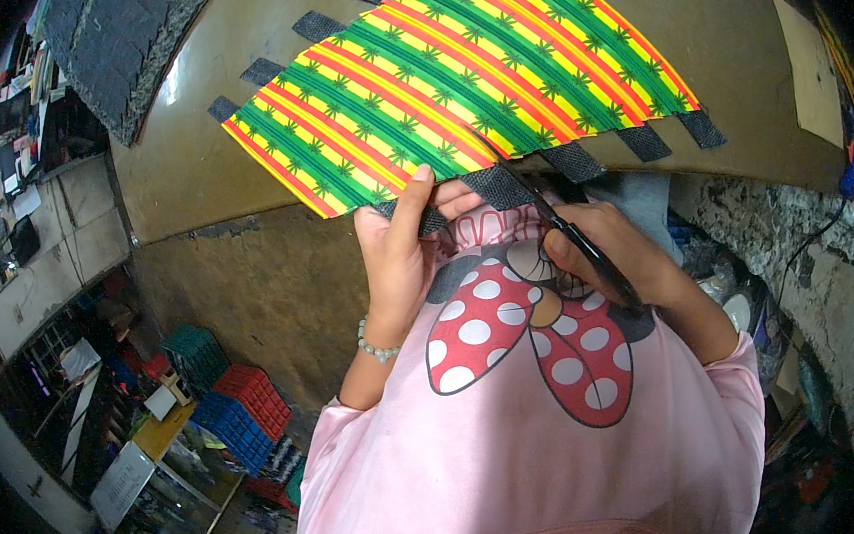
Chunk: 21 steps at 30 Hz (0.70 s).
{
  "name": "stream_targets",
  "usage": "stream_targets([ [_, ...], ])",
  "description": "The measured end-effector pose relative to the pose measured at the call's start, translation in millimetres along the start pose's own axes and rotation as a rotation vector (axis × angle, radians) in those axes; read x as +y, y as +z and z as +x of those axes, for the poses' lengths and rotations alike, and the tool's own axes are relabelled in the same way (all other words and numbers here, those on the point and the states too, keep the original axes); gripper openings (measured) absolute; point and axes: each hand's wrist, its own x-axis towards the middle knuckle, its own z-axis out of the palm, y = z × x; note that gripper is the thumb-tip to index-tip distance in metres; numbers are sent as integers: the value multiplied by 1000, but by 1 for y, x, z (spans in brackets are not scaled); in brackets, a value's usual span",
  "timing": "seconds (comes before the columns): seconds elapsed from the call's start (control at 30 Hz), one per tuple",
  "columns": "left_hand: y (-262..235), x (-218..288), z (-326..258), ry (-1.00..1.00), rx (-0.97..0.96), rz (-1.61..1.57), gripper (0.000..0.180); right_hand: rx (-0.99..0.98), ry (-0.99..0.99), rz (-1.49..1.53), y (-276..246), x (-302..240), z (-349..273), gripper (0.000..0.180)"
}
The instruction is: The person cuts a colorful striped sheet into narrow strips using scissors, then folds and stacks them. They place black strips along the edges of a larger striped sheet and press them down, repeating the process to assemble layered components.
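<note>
A striped sheet (433,91) in green, yellow and red with dark leaf prints lies on the brown tabletop (174,176). Black woven strips (571,161) stick out from under its near and far edges. My left hand (397,244) grips the near edge, thumb on top and fingers beneath. Black-handled scissors (591,249) are in my right hand (620,237). Their blades reach the sheet's near edge, right of my left thumb; how far they are apart is hard to make out.
A stack of dark, rough-surfaced sheets (124,55) lies at the far left of the table. A pale flat piece (806,71) rests at the right edge. Red (254,401) and blue crates (236,430) stand on the floor at lower left, near a glass-sided case (170,508).
</note>
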Motion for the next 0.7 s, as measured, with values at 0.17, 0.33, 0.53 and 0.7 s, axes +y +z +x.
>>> stream_targets([
  [0.17, 3, 1, -4, 5, -11, -7, 28, 41, -13, 16, 2, -2, 1, 45],
  [0.33, 8, 1, -11, 24, -41, 103, 28, 20, 26, 56, 3, -6, 2, 50],
  [0.53, 12, -4, -7, 20, 97, 154, 26, -179, 14, -71, -5, 8, -8, 45],
  [0.7, 10, -5, -6, 36, 29, -38, 33, -132, 13, -33, -13, 24, -36, 41],
])
